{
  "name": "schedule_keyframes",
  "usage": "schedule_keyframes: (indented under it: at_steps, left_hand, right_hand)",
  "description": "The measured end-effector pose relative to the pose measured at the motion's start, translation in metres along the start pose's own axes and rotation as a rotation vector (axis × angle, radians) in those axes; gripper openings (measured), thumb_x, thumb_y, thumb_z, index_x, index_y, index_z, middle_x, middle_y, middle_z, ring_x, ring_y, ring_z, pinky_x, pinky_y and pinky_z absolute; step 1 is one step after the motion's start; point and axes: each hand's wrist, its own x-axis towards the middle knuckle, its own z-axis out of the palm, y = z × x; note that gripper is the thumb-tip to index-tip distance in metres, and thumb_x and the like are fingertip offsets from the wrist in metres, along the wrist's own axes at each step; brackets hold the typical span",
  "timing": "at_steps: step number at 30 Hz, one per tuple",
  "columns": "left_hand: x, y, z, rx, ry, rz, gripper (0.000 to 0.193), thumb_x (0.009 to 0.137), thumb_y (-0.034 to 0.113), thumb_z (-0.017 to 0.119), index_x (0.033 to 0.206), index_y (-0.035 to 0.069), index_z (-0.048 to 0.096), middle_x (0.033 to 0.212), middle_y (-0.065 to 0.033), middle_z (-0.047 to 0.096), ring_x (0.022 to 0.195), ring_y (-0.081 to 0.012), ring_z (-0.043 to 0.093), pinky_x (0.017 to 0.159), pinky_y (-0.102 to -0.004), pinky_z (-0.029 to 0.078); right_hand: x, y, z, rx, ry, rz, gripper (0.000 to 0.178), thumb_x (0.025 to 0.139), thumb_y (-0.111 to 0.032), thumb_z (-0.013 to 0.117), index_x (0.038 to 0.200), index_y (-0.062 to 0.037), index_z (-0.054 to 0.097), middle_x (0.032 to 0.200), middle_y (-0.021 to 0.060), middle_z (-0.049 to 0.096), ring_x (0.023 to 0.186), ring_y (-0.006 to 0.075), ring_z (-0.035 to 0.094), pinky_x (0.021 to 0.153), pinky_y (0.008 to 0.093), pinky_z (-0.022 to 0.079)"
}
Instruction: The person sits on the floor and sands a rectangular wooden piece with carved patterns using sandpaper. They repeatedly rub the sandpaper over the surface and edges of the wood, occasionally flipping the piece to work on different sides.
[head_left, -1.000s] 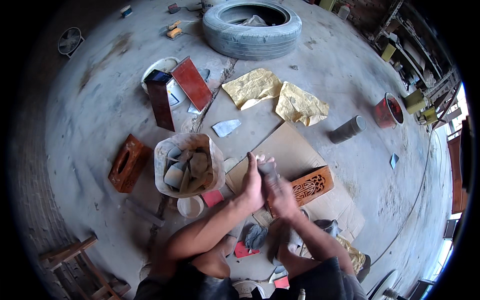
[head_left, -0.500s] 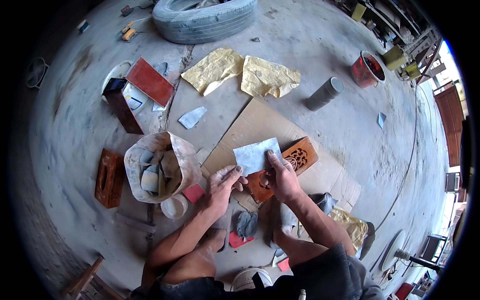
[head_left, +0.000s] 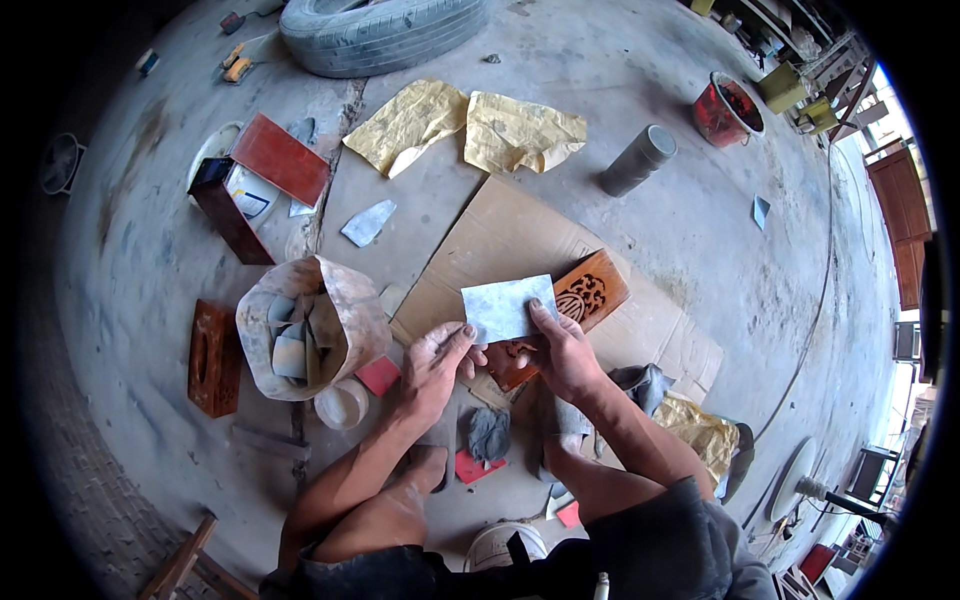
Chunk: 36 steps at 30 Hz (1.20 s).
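Between my two hands I hold a small pale grey sheet of sandpaper point(head_left: 505, 305), spread flat. My left hand point(head_left: 436, 362) pinches its lower left corner between thumb and fingers. The right edge is gripped by my right hand point(head_left: 566, 352), thumb on top. Beneath the sheet and my right hand lies a carved reddish-brown wooden box point(head_left: 600, 285) with a pierced pattern, partly hidden by them. It rests at a slant on a flattened piece of cardboard point(head_left: 480, 235).
Left of my hands stands a whitish bucket point(head_left: 368, 340) holding sandpaper pieces, beside another wooden box point(head_left: 228, 360). Beyond are yellowish paper sheets point(head_left: 525, 130), a grey cylinder point(head_left: 640, 160), a red bucket point(head_left: 718, 115) and a tire point(head_left: 380, 40). A dark cloth point(head_left: 489, 434) lies between my feet.
My view has shifted slightly, moving most floor items left or up in the picture. The sheet stays in both hands and now sits a little more level.
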Motion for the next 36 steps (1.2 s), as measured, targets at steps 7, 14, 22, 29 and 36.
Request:
schedule_keyframes:
  at_steps: [7,14,22,29,36]
  left_hand:
    - [-0.002,0.002,-0.001,0.151,-0.048,-0.03,0.023,0.105,0.023,0.062,0.098,0.002,0.066,0.077,-0.0033,0.066,0.065,-0.0058,0.057,0.057,-0.0221,0.045]
    - [-0.002,0.002,-0.014,0.269,-0.211,-0.014,0.013,0.102,0.012,0.062,0.101,-0.001,0.065,0.075,-0.0025,0.065,0.067,-0.0065,0.059,0.06,-0.0234,0.049]
    - [0.0,-0.012,0.013,0.147,-0.195,-0.062,0.017,0.105,0.016,0.061,0.102,0.0,0.064,0.075,-0.0018,0.064,0.066,-0.0069,0.059,0.06,-0.0239,0.049]
    - [0.026,-0.013,0.008,0.644,-0.337,0.239,0.032,0.107,0.029,0.055,0.117,-0.001,0.06,0.093,-0.0183,0.07,0.086,-0.027,0.069,0.08,-0.04,0.056]
    - [0.066,-0.016,0.052,1.197,-0.225,0.588,0.07,0.091,0.032,0.074,0.14,-0.009,0.045,0.136,-0.0278,0.052,0.128,-0.0408,0.049,0.111,-0.0494,0.038]
  right_hand:
    - [-0.016,-0.019,-0.017,0.021,-0.131,0.073,0.042,0.105,-0.036,0.061,0.129,-0.0015,0.063,0.106,0.0077,0.072,0.091,0.0158,0.069,0.061,0.029,0.057]
    - [-0.036,-0.038,-0.033,-0.884,-0.142,0.004,0.034,0.099,-0.034,0.072,0.104,-0.0005,0.077,0.078,0.0005,0.071,0.069,0.0077,0.064,0.059,0.0258,0.05]
    - [-0.059,-0.009,-0.045,-0.313,-0.232,0.029,0.049,0.104,-0.04,0.062,0.129,0.0024,0.058,0.101,0.0132,0.071,0.076,0.0237,0.072,0.073,0.0355,0.058]
    - [-0.053,-0.036,-0.056,0.153,-0.014,-0.263,0.044,0.109,-0.023,0.05,0.146,0.0004,0.047,0.138,0.0164,0.059,0.107,0.0251,0.068,0.085,0.0404,0.063]
    - [-0.054,-0.062,-0.122,-1.215,0.506,-0.652,0.052,0.103,-0.002,0.043,0.154,0.0046,0.037,0.155,0.0269,0.043,0.149,0.0354,0.039,0.124,0.043,0.03]
